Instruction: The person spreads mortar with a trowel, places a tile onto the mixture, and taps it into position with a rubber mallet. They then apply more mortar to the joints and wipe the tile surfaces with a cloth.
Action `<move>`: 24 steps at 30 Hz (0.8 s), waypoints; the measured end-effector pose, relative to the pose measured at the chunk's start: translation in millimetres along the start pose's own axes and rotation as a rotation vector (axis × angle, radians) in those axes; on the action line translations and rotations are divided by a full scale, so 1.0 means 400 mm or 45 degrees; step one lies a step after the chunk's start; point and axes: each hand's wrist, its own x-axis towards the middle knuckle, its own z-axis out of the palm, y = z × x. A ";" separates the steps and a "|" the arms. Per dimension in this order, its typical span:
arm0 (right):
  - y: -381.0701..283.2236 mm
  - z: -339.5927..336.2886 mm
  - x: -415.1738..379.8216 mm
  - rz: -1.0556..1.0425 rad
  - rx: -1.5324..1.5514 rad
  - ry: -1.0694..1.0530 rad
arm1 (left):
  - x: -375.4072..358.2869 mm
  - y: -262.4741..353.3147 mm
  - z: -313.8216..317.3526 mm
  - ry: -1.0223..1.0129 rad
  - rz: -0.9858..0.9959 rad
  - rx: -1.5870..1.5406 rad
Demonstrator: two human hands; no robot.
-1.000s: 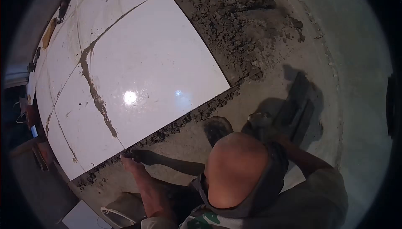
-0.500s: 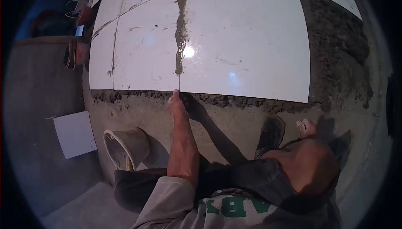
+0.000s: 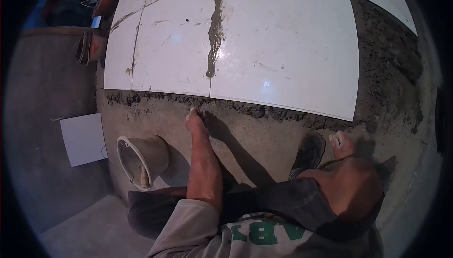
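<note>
My left hand (image 3: 194, 120) is just in front of the white floor tiles, at the mortar edge below the joint between two tiles. Its fingers are bent together, and their inner side is hidden. The large right tile (image 3: 292, 41) lies beside a left tile (image 3: 174, 60); wet grey slurry (image 3: 215, 36) runs along much of their joint. Rough mortar (image 3: 255, 109) shows under the front edge. My right hand (image 3: 341, 145) is beyond my bent knee, fingers curled, with nothing visible in it.
A pale bucket (image 3: 155, 156) leans tilted to the left of my left forearm, with a handle-like piece inside. Farther left lies a loose white tile piece (image 3: 84, 140). Bare mortar bed (image 3: 387, 50) lies right of the large tile. My shoe (image 3: 309, 149) is near the mortar edge.
My left hand has drawn back from the tile joint to the mortar in front of it. My right hand has shifted slightly; the view has also turned a little.
</note>
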 end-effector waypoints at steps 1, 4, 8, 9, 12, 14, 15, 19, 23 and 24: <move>-0.001 0.000 0.003 -0.002 0.001 -0.003 | 0.006 -0.016 -0.013 0.034 0.034 -0.105; -0.034 -0.020 0.014 0.073 0.086 -0.121 | -0.017 -0.006 0.002 0.126 0.022 -0.074; -0.062 -0.041 0.020 0.084 0.054 -0.116 | -0.022 -0.014 0.022 -0.002 0.096 0.049; -0.066 -0.046 0.020 0.099 0.060 -0.130 | -0.032 -0.009 0.029 0.014 0.134 0.090; -0.061 -0.042 0.019 0.096 0.004 -0.124 | -0.007 -0.028 0.032 0.066 0.207 0.151; -0.066 -0.033 0.014 0.070 -0.014 -0.099 | 0.010 -0.025 0.030 0.091 0.244 0.161; -0.067 -0.032 0.013 0.046 -0.036 -0.073 | 0.009 -0.022 0.027 0.092 0.283 0.149; -0.072 -0.020 0.015 0.010 -0.058 -0.011 | 0.006 0.007 0.045 0.085 0.217 -0.045; -0.116 -0.034 0.030 -0.076 0.056 -0.007 | -0.048 0.086 0.078 0.036 0.332 0.164; -0.127 -0.039 0.036 -0.092 0.104 -0.018 | -0.037 0.089 0.085 0.040 0.337 0.155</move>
